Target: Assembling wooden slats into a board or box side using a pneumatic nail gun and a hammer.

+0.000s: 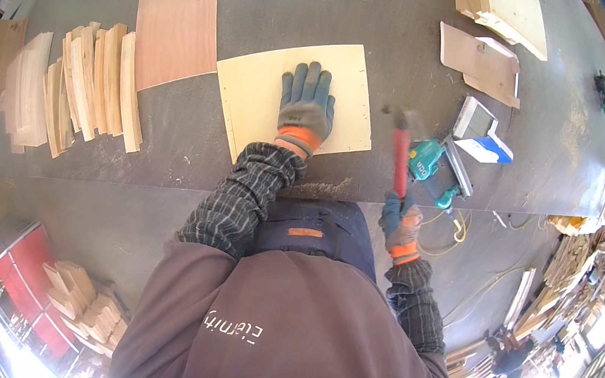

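A pale plywood panel (pixel 246 94) lies on the dark worktable in front of me, with small marks along its side edges. My left hand (pixel 306 105), in a grey-blue work glove with an orange cuff, rests flat on it, fingers stretched out. My right hand (pixel 401 221), gloved alike, is wrapped round the red handle of a hammer (pixel 400 152). The hammer points away from me, right of the panel and apart from it; its head is blurred. Close by on the right lies a teal nail gun (pixel 426 159) with a hose.
Left of the panel lie a reddish plywood sheet (pixel 178 27) and a row of wooden strips (pixel 107 79). To the right are an open blue-and-white box (pixel 482 132), a brown cardboard piece (pixel 480 59) and stacked pale panels (pixel 505 13). A yellow hose (pixel 457 236) hangs at the table's near edge.
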{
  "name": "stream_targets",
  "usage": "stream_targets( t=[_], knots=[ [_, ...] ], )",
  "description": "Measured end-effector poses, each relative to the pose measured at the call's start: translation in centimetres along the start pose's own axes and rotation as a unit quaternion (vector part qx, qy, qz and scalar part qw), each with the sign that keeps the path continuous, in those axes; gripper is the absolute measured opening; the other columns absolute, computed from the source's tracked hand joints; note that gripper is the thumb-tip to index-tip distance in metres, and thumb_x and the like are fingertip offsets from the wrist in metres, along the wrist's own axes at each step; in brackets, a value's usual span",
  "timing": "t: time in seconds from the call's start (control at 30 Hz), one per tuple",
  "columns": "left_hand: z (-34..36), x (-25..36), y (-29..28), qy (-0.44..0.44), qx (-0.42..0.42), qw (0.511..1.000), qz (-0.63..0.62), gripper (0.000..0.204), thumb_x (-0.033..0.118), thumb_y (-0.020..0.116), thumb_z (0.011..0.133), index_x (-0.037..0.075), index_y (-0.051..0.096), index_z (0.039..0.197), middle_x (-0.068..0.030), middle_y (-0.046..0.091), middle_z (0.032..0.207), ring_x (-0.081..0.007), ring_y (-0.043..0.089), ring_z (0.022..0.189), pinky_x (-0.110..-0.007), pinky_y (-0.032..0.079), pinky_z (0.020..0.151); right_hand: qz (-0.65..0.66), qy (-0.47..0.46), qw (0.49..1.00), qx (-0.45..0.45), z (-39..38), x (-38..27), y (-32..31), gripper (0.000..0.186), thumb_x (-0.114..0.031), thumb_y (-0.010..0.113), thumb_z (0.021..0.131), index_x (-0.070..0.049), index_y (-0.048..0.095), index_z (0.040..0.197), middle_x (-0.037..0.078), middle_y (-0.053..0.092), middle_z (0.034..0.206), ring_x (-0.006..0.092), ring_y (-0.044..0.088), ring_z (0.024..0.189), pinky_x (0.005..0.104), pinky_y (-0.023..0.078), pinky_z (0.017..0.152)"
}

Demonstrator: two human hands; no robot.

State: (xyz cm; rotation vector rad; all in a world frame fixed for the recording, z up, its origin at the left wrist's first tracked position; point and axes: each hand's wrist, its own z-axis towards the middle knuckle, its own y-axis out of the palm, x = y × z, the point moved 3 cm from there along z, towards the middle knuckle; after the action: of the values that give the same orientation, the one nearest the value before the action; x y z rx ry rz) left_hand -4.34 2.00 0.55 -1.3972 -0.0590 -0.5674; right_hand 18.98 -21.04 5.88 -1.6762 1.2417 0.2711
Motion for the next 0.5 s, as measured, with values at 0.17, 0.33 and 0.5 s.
stream_targets(
  t=[0.17, 0.33, 0.5],
  knots=[
    [1.1, -4.5, -3.6, 0.081, 0.023, 0.996, 0.010, 0.060, 0.039, 0.072, 0.095, 0.009, 0.059, 0.146, -0.0192, 0.052, 0.156, -0.0412, 0.046, 0.147, -0.059, 0.032, 0.124, 0.131, -0.005, 0.987, 0.094, -0.1, -3.3, -3.4, 0.027, -0.029, 0.066, 0.107, -0.003, 0.065, 0.110, 0.001, 0.059, 0.066, 0.0110, 0.059, 0.053, 0.0313, 0.047, 0.048],
    [4.7, -9.1, -4.6, 0.015, -0.080, 0.996, 0.036, 0.071, 0.047, 0.076, 0.093, 0.006, 0.057, 0.148, -0.0199, 0.057, 0.153, -0.0414, 0.051, 0.143, -0.053, 0.038, 0.122, 0.127, 0.029, 0.990, 0.057, 1.6, -4.4, -3.7, 0.027, -0.028, 0.066, 0.107, -0.003, 0.065, 0.114, -0.001, 0.058, 0.067, 0.0100, 0.057, 0.053, 0.0303, 0.045, 0.047],
    [7.9, -8.9, -4.5, -0.021, -0.205, 0.978, 0.019, 0.078, 0.053, 0.080, 0.087, 0.006, 0.060, 0.147, -0.0200, 0.062, 0.148, -0.0403, 0.059, 0.136, -0.048, 0.047, 0.115, 0.131, 0.067, 0.989, 0.022, 3.3, -6.4, -3.2, 0.024, -0.028, 0.068, 0.106, -0.005, 0.066, 0.113, -0.001, 0.059, 0.069, 0.0086, 0.055, 0.053, 0.0285, 0.043, 0.047]
  ],
)
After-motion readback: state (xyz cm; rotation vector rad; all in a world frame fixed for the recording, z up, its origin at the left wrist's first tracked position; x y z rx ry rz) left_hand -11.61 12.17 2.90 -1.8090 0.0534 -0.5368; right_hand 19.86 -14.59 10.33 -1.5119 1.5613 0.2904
